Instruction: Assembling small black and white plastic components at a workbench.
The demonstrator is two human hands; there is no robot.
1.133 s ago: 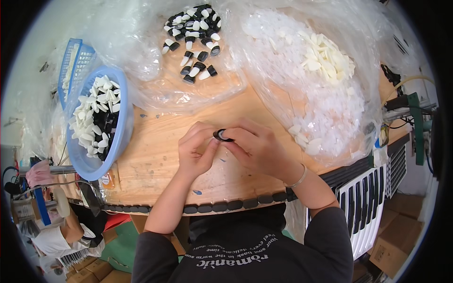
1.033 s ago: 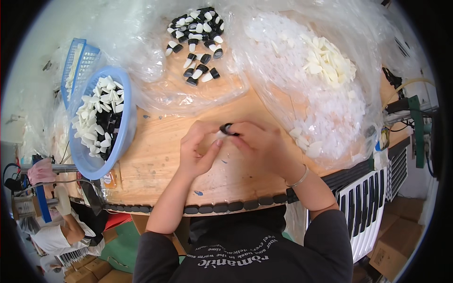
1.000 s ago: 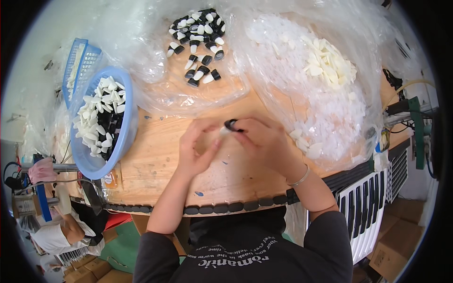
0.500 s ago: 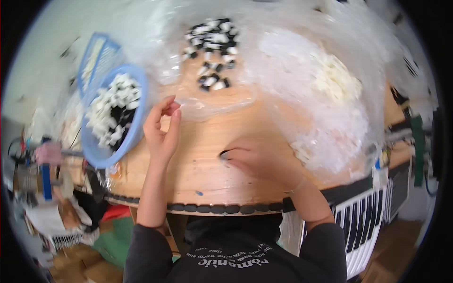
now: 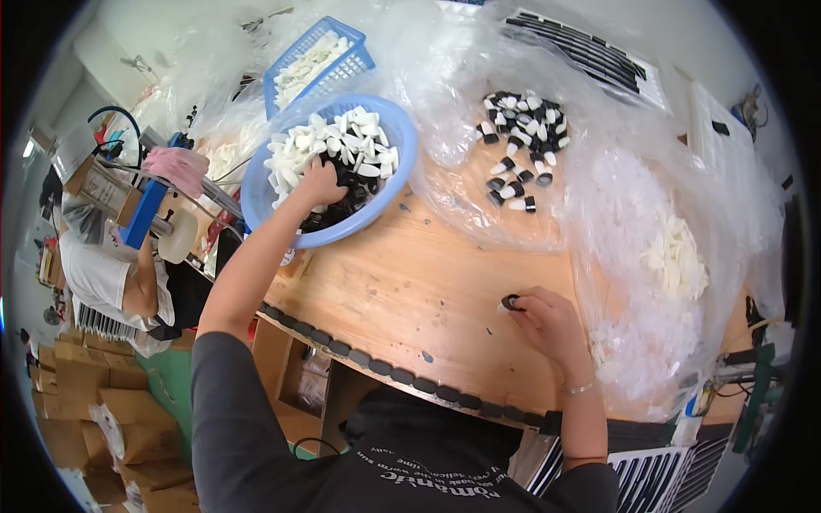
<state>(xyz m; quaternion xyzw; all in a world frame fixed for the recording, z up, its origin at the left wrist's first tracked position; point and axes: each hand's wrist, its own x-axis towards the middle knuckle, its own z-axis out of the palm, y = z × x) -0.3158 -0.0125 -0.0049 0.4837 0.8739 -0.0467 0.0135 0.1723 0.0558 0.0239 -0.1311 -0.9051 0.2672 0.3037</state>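
Observation:
My left hand [image 5: 321,185] reaches into a round blue basin [image 5: 256,205] at the left, its fingers down among small black pieces [image 5: 346,205]. Its fingertips are hidden there, so I cannot tell whether they grip one. Loose white tapered pieces [image 5: 372,141] fill most of the rest of the basin. Over the right part of the table, my right hand [image 5: 547,321] is closed, pinching a small black ring-like piece [image 5: 511,301] with a bit of white below it. At the back, a heap of black-and-white joined pieces [image 5: 534,120] lies on the tabletop.
A blue slotted basket [image 5: 363,64] of white pieces stands behind the basin. Clear plastic sheeting [image 5: 457,205] spreads across the back and right, with white pieces [image 5: 676,261] on it. Dark padding [image 5: 402,374] lines the table's near edge. A person in white [image 5: 103,274] sits at far left.
My view has swung left. The left hand has gone from above the table into the basin. My right hand still holds the small black piece.

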